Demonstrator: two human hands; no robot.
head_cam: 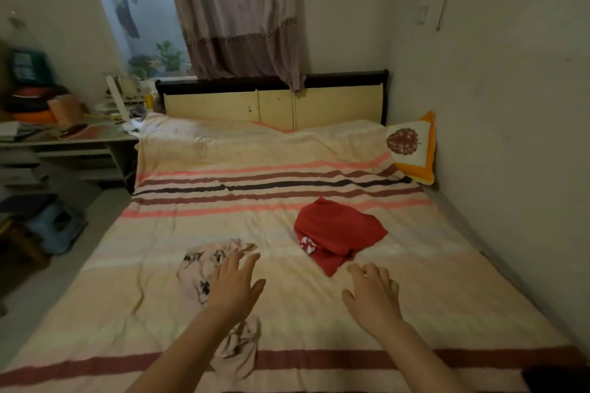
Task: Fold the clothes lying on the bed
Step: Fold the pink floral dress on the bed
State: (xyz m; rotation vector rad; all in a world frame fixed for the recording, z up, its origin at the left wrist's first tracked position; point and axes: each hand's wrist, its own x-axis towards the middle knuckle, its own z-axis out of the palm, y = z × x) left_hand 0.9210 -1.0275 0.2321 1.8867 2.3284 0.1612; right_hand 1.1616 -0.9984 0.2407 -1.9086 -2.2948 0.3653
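A crumpled red garment (338,230) with a white print lies on the striped bed (223,188), right of centre. A pale pink garment (198,268) with dark flower marks lies bunched nearer me, stretching down under my left arm. My left hand (234,284) hovers over the pink garment's right edge, fingers straight and spread, holding nothing. My right hand (373,293) hangs over bare sheet just below the red garment's lower corner, fingers loosely spread and empty.
An orange-bordered pillow (413,147) leans in the far right corner by the wall. The headboard (274,102) and a curtain (239,16) stand behind. A cluttered desk (64,137) and a blue stool (54,226) are left of the bed.
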